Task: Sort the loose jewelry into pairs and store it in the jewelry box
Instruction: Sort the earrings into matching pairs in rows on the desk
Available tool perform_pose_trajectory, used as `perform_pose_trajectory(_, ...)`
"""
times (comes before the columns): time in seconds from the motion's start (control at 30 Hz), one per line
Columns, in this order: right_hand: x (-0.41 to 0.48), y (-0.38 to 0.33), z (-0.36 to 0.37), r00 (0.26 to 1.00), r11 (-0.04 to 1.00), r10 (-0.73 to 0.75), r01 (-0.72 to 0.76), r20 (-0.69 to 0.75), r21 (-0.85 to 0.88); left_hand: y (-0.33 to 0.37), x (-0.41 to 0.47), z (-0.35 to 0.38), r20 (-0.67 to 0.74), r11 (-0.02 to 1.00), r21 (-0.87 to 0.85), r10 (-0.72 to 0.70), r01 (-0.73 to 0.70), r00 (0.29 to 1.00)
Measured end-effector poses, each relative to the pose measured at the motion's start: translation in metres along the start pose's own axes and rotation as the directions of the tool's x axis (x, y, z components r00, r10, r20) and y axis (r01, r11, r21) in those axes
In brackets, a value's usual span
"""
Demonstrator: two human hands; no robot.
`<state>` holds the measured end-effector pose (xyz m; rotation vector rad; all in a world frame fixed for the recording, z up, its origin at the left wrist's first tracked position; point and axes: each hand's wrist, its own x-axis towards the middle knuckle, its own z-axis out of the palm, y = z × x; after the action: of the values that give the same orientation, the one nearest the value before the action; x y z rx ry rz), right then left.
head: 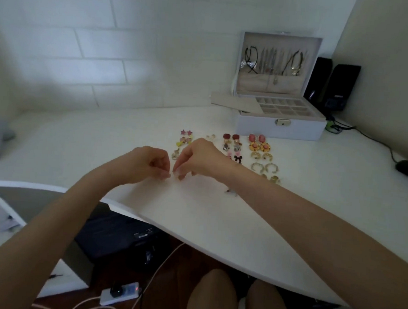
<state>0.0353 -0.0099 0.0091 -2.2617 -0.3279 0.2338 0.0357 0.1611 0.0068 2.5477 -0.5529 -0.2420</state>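
Our left hand (150,163) and right hand (199,157) curl, fingertips nearly meeting; if they pinch anything, we cannot tell. Earrings (237,147) lie paired near the open box (281,129); we should work low and slowly.

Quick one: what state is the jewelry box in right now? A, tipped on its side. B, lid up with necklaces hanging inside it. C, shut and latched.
B: the jewelry box stands with its lid raised, and necklaces hang inside the lid.
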Motion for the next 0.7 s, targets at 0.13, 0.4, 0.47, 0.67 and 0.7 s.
perform_pose_trajectory(0.13, 0.013, 0.002, 0.004, 0.997, 0.991, 0.04, -0.048, -0.065, -0.122, -0.002, 0.014, 0.007, -0.077, 0.999, 0.034, 0.02, -0.018, 0.997)
perform_pose_trajectory(0.4, 0.028, 0.007, 0.008, 0.968, 0.972, 0.121, -0.16, -0.219, -0.17, -0.011, 0.03, 0.018, -0.308, 0.999, -0.054, -0.009, -0.008, 0.951)
perform_pose_trajectory(0.47, 0.037, 0.011, 0.012, 0.952, 0.964, 0.134, -0.19, -0.275, -0.188, -0.011, 0.032, 0.019, -0.327, 0.998, -0.068, -0.006, -0.017, 0.945)
perform_pose_trajectory(0.67, 0.042, 0.013, 0.015, 0.937, 0.959, 0.132, -0.203, -0.322, -0.196, -0.012, 0.034, 0.024, -0.377, 0.992, -0.124, -0.018, -0.031, 0.926)
perform_pose_trajectory(0.7, 0.039, 0.013, 0.011, 0.941, 0.962, 0.129, -0.195, -0.314, -0.19, -0.011, 0.033, 0.024, -0.386, 0.991, -0.126, -0.015, -0.036, 0.922)
